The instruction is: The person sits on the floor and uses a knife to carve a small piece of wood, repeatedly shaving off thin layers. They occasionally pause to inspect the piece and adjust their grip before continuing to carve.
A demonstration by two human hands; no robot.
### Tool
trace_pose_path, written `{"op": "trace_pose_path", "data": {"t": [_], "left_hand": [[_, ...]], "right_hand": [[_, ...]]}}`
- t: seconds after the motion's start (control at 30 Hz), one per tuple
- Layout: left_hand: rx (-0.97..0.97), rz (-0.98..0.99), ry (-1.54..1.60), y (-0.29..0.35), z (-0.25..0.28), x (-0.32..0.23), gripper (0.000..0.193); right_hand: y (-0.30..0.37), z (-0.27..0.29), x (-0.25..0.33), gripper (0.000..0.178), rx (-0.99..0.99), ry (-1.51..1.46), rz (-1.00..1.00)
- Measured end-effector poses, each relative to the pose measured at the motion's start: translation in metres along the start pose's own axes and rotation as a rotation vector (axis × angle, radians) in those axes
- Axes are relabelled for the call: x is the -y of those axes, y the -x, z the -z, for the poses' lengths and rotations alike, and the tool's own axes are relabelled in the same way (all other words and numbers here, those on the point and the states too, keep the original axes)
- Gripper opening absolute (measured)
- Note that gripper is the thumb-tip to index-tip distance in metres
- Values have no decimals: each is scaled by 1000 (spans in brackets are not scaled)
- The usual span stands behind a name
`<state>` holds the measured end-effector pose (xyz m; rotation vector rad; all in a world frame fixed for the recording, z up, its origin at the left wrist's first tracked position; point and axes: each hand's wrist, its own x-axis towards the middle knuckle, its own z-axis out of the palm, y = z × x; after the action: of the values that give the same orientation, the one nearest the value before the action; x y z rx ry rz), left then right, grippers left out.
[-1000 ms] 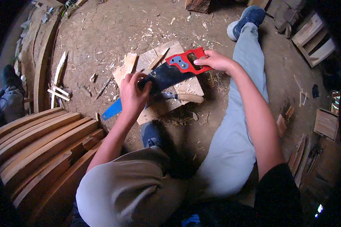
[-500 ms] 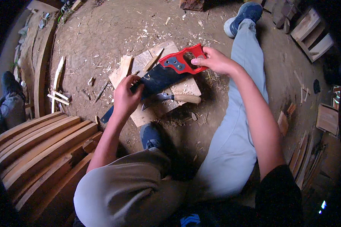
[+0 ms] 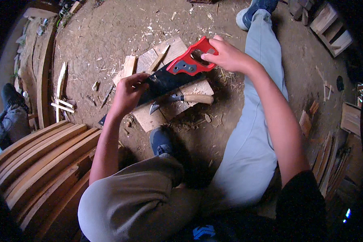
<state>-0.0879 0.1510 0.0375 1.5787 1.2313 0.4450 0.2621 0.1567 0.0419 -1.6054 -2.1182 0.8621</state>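
Note:
A handsaw [image 3: 165, 84] with a dark blade and a red handle lies slantwise between my hands, above a wooden board [image 3: 150, 120] on the ground. My right hand [image 3: 229, 56] is closed round the red handle. Fingers of my left hand [image 3: 130, 92] pinch the blade partway along, and the blade's narrow end shows beyond that wrist. Under the saw, a hooked knife [image 3: 199, 98] with a pale wooden handle rests on the board. Two short wood pieces, a block [image 3: 129, 65] and a thin stick [image 3: 159, 59], lie at the board's far side.
Stacked long planks [image 3: 48, 155] fill the lower left. Wood shavings [image 3: 155, 34] litter the dirt floor around the board. My legs flank the work area, one shoe [image 3: 161, 141] touching near the board. Another person's leg [image 3: 11, 117] shows at far left. Wooden slats [image 3: 328, 161] lie at right.
The saw's handle end has tipped a little up and left with my right hand. My left hand has shifted slightly left, still on the blade. The whole view has moved slightly.

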Motion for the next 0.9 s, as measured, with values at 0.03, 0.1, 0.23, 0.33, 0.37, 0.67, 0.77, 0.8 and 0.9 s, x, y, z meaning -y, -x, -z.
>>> {"op": "trace_pose_path", "data": {"t": [0.03, 0.1, 0.23, 0.33, 0.37, 0.67, 0.77, 0.8, 0.9], "left_hand": [[12, 11, -30, 0, 1, -3, 25], [19, 23, 49, 0, 5, -1, 26], [60, 48, 139, 2, 6, -15, 24], [80, 24, 122, 1, 7, -20, 21], [92, 12, 90, 1, 7, -24, 22], [86, 12, 86, -5, -2, -20, 27], [82, -28, 68, -2, -1, -31, 25], [117, -30, 60, -4, 2, -32, 25], [133, -79, 57, -3, 5, -32, 24]], "right_hand": [[0, -2, 0, 39, -18, -9, -4], [-3, -2, 4, 38, -21, -76, -52], [-8, 3, 2, 42, -7, -231, -123], [-6, -1, -4, 44, -58, -252, -68], [-7, -2, -2, 43, -79, -255, -46], [-7, 6, 20, 40, 31, -297, -81], [-4, 10, 17, 41, 65, -342, -104], [-3, 10, 18, 41, 80, -371, -114], [-1, 13, 24, 40, 100, -430, -107]]}}
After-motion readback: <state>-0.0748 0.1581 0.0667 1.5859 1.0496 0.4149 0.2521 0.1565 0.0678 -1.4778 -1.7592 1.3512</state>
